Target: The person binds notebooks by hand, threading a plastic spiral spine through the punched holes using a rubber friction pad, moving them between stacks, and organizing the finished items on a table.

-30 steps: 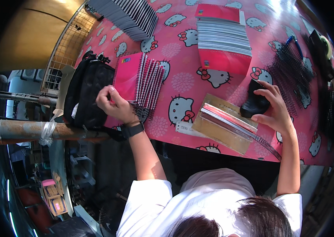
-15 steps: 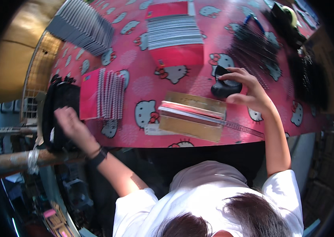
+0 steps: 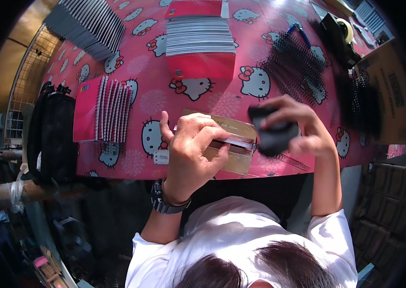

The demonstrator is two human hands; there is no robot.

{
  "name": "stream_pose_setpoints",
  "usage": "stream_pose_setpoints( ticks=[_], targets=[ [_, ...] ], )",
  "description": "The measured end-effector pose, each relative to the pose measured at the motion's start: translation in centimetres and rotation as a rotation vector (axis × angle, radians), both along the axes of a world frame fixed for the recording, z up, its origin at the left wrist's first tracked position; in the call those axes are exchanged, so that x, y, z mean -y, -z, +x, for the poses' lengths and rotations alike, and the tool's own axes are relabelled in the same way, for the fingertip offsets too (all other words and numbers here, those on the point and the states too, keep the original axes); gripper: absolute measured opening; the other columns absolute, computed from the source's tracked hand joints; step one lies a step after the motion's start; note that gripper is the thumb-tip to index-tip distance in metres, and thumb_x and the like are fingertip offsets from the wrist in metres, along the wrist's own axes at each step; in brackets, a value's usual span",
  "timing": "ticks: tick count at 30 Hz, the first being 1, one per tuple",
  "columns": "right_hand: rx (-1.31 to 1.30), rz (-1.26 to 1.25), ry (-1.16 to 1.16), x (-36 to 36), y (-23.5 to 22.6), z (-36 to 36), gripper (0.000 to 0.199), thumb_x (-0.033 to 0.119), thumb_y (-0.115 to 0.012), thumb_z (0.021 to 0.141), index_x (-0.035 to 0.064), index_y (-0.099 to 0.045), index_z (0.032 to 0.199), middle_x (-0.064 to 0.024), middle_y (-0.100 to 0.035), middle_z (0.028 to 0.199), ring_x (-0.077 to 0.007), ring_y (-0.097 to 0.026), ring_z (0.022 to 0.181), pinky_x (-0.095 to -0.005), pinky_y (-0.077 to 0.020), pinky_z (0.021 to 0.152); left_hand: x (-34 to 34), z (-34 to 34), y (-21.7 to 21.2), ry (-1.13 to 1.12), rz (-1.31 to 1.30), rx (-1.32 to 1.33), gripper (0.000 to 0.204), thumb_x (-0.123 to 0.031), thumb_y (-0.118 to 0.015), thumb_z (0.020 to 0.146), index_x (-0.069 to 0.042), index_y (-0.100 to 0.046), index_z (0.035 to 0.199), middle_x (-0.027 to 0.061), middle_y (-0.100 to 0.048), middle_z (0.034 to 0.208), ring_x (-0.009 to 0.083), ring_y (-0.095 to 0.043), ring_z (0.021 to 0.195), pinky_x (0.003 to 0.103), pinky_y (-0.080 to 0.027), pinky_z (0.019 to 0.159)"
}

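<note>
My left hand is closed over a notebook's edge, thumb and fingers pinching it. The notebook rests on a tan board near the table's front edge, mostly hidden by that hand. A dark wire coil runs out from its right end across the tabletop. Smeared by motion, my right hand grips a black, curved, hand-sized object beside the notebook's right end. I cannot make out what kind of object it is.
A pink-covered notebook stack stands at the back centre. Bound notebooks sit at the left, beside a black bag. Grey-edged stacks are at far left. Loose coils, a tape dispenser and a cardboard box occupy the right.
My left hand has moved right from beside the black bag and closed on the notebook. My right hand has brought the black object down toward the notebook's right end. The view has shifted slightly.
</note>
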State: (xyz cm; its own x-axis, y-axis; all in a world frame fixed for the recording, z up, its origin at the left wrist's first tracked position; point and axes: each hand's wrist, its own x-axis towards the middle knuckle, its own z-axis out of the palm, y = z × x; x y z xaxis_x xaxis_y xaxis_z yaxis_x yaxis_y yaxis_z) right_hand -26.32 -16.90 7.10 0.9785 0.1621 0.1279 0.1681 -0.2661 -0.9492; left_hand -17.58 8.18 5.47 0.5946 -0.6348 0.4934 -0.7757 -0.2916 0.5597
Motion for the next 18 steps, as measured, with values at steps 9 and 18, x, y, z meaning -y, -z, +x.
stream_pose_setpoints(
  ticks=[9,18],
  targets=[
    [-0.096,0.418,-0.077,-1.0,1.2,0.3,0.057,0.048,-0.079,0.067,0.0061,-0.071,0.106,-0.0186,-0.059,0.118,-0.0287,-0.053,0.114,-0.0375,-0.0385,0.099,0.9,-0.7,-0.1,0.003,-0.029,0.023,0.028,-0.014,-0.076,0.064,-0.016,-0.068,0.091,-0.0010,-0.064,0.090,0.0197,-0.059,0.097,0.052,-0.008,0.113],
    [-0.073,0.165,0.231,0.4,1.6,0.1,0.074,0.057,-0.076,0.062,0.0016,-0.069,0.111,-0.0225,-0.055,0.125,-0.0299,-0.048,0.123,-0.0400,-0.0330,0.104,0.2,0.3,0.2,0.143,0.051,0.051,0.020,-0.025,-0.077,0.076,-0.021,-0.071,0.094,-0.0038,-0.063,0.092,0.0163,-0.058,0.094,0.050,-0.017,0.105]
  ],
)
